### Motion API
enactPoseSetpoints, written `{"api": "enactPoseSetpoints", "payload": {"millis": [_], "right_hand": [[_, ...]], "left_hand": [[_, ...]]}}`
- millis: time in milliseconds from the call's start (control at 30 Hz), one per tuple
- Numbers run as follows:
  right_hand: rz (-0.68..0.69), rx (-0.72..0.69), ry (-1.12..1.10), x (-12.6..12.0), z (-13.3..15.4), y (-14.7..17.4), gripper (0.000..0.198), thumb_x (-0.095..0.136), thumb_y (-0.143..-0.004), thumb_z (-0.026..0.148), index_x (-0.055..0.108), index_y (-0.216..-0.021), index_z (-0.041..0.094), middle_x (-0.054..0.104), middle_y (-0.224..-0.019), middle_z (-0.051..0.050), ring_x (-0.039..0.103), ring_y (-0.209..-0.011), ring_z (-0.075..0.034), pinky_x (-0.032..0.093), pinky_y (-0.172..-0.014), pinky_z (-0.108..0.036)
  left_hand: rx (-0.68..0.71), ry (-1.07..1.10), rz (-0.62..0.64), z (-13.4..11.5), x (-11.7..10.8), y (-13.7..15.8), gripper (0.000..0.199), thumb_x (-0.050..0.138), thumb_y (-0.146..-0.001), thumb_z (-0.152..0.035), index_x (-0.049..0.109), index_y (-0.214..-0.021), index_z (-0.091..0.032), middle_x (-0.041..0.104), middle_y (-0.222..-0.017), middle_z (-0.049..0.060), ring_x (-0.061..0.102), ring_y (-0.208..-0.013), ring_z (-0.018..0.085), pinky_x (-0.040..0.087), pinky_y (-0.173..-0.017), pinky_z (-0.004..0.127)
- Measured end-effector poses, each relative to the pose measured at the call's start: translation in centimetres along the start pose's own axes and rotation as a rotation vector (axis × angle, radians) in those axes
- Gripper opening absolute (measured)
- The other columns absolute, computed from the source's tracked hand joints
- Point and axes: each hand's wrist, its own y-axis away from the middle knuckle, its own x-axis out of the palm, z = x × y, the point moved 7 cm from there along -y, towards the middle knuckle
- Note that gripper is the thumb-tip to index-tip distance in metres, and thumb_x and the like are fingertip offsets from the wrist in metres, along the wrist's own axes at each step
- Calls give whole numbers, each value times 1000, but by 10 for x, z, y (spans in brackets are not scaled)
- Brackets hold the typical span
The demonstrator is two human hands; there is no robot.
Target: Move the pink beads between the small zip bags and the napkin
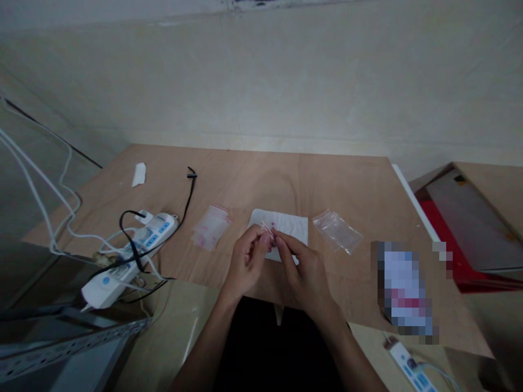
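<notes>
Over a white sheet [286,222] in the middle of the table, my two hands meet. Between the fingertips of my left hand [250,258] and my right hand [301,267] is a small clear plastic zip bag [266,227] with a reddish edge, pinched from both sides. Fingers cover most of it, and its contents are too small to make out. Left of the sheet lies a pile of small zip bags [211,226] with red edges. To its right rests a larger clear zip bag [338,231], lying flat.
A white power strip [131,261] with tangled black and white cables lies at the table's left. A scrap of white paper [139,175] is farther back. A blurred-out item [406,291] lies at the right, near a red box [443,239]. Another power strip [411,365] is below.
</notes>
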Motion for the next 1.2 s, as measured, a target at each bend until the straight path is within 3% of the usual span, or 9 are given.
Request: {"api": "enactPoseSetpoints", "payload": {"millis": [167,267,467,567,700,867,1033,1100,1200], "right_hand": [[57,81,-129,0,-3,-1,28,50,-95,33,69,-110,21,75,-103,-5,71,-92,-18,56,-80,-29],[135,19,-3,-3,-3,-6,26,48,-95,29,73,-94,21,77,-84,-3,72,-75,-18,55,-67,-26],[-164,-96,546,-44,-7,-11,24,55,-87,26,69,-70,18,69,-61,-5,64,-52,-18,47,-53,-28],[-119,-137,361,-49,-8,-12,16,59,-85,27,70,-92,18,73,-83,-8,69,-78,-21,54,-70,-34],[139,-135,-57,-32,-17,-13,67,77,-71,41,53,-132,27,60,-133,-10,57,-122,-25,47,-100,-45],[162,-38,-250,-20,-38,-12,50,79,-69,38,65,-115,28,71,-114,-6,64,-111,-24,47,-100,-46],[173,-122,-66,-33,-21,-35,34,72,-77,37,68,-109,24,73,-96,-4,68,-90,-20,54,-82,-36],[349,-241,188,-28,-1,-49,31,70,-80,37,69,-108,22,72,-95,-4,68,-84,-18,53,-75,-31],[692,-411,659,-8,17,-63,24,72,-79,31,72,-98,18,71,-89,-8,67,-79,-21,49,-68,-30]], "left_hand": [[72,-127,89,-12,0,-2,21,50,-91,-33,55,-74,-20,56,-72,1,53,-69,15,41,-65,26],[78,-254,202,-16,4,-2,21,45,-91,-24,51,-72,-20,53,-72,-1,50,-67,13,38,-63,25],[7,-433,197,-20,3,-6,17,48,-77,-12,42,-63,-20,43,-64,-4,41,-58,11,29,-55,25],[-63,-378,238,-22,9,-10,20,45,-79,-19,42,-60,-20,42,-58,-4,41,-55,12,27,-54,27],[-118,-311,232,-25,11,-15,23,41,-81,-25,42,-58,-21,41,-54,-4,42,-54,13,27,-53,28],[-190,-239,232,-19,9,-14,26,42,-80,-29,42,-55,-21,36,-49,-5,36,-49,12,26,-51,28],[-362,180,-110,14,-3,-19,26,47,-80,-33,48,-57,-20,48,-58,-2,48,-59,13,38,-58,26],[-565,533,-151,39,12,-19,28,43,-84,-35,55,-65,-19,58,-68,3,57,-66,15,44,-64,27],[-784,912,-20,59,51,-19,29,42,-88,-31,57,-68,-17,60,-66,5,61,-62,16,48,-62,29]]}}
